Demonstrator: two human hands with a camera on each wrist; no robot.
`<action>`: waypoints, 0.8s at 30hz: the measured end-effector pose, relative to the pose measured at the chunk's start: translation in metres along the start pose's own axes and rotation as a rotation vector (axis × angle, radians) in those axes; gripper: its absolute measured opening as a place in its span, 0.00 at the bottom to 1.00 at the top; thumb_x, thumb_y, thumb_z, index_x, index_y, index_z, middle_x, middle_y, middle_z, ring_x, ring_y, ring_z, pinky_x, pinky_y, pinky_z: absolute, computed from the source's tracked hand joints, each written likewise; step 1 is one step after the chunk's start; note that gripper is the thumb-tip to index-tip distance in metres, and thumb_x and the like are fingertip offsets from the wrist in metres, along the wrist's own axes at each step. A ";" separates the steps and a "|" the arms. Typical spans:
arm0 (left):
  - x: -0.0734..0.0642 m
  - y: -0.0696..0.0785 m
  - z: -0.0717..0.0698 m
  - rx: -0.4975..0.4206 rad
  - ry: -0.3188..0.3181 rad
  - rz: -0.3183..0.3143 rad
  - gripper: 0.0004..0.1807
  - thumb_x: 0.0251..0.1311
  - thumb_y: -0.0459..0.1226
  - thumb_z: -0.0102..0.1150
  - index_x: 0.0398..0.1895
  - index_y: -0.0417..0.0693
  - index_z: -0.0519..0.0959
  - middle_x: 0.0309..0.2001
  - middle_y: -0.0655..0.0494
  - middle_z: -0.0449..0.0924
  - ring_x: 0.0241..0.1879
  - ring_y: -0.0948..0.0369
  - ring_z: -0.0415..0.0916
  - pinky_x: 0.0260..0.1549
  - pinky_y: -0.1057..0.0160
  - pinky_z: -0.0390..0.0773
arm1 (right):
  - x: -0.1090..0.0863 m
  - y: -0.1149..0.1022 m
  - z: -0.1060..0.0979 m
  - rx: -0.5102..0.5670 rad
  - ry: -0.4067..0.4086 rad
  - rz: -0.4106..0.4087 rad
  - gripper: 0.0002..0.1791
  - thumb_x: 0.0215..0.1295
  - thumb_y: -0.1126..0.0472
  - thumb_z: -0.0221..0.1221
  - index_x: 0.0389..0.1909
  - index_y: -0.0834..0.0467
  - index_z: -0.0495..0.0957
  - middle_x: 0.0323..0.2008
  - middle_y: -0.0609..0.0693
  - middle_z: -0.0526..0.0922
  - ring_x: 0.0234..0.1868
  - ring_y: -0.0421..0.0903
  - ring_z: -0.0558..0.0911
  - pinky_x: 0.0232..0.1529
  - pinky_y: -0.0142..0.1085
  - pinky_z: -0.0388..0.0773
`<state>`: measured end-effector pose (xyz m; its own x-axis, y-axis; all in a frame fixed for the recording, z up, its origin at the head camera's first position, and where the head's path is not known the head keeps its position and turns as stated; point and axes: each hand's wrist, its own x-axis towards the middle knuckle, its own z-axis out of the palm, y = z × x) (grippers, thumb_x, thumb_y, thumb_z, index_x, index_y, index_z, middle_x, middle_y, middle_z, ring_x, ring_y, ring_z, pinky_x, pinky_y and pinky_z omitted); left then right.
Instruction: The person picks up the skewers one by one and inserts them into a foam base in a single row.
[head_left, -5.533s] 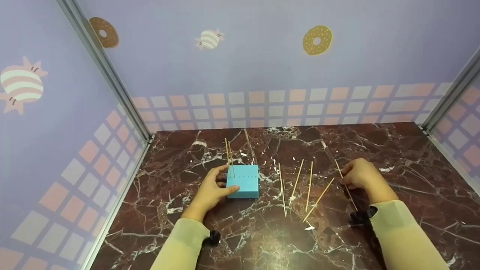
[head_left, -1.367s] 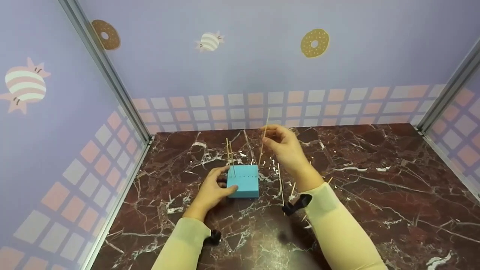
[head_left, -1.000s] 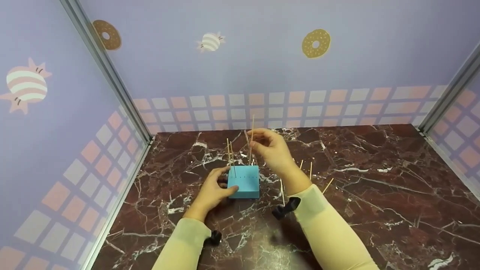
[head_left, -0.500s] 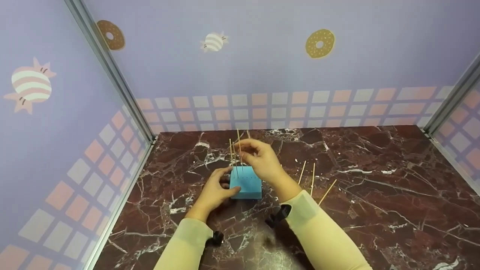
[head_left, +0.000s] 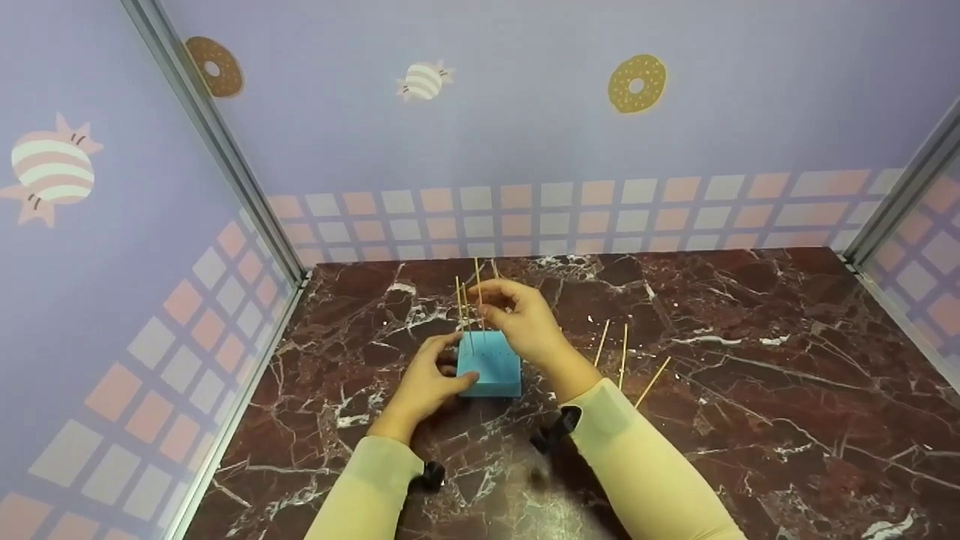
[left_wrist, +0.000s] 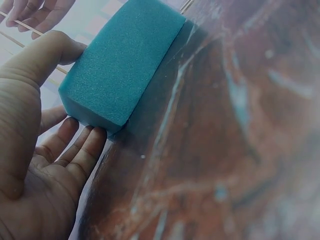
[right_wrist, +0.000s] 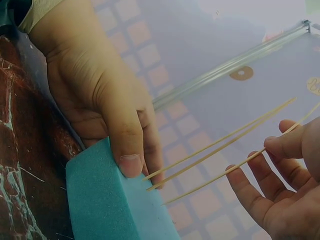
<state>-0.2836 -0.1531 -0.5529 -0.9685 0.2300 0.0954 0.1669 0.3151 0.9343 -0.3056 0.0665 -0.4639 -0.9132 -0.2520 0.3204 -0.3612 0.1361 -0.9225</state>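
Note:
A blue foam block [head_left: 495,373] lies on the marbled tabletop, with a row of small holes across its top. My left hand [head_left: 426,382] grips its left side, the thumb on the near top edge and the fingers against the side, as the left wrist view shows. Two thin wooden skewers [right_wrist: 220,145] stand upright in the block's left part. Just right of them, my right hand [head_left: 525,322] pinches a third skewer [head_left: 478,276] between thumb and fingers. This one stands nearly upright, its lower end at the block's top; whether it has entered a hole I cannot tell.
Several loose skewers lie right of the block; one skewer [head_left: 623,349] is partly covered by the right forearm. Small white crumbs are scattered on the marbled tabletop [head_left: 787,360]. Patterned panels [head_left: 525,135] enclose the back and sides.
My right hand has lifted a skewer from the table's right side and carried it left, then down onto the block. During the last half second it barely moves. My left hand stays on the block.

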 end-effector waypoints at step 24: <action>0.001 0.000 0.000 -0.001 0.001 -0.012 0.44 0.65 0.35 0.81 0.83 0.39 0.73 0.72 0.40 0.74 0.59 0.48 0.86 0.51 0.62 0.88 | 0.000 0.004 0.000 0.002 0.003 0.023 0.16 0.80 0.71 0.66 0.62 0.58 0.89 0.53 0.59 0.90 0.55 0.63 0.88 0.51 0.40 0.87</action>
<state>-0.2846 -0.1530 -0.5530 -0.9706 0.2253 0.0849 0.1554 0.3169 0.9356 -0.3070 0.0666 -0.4678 -0.9217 -0.2459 0.3001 -0.3401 0.1400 -0.9299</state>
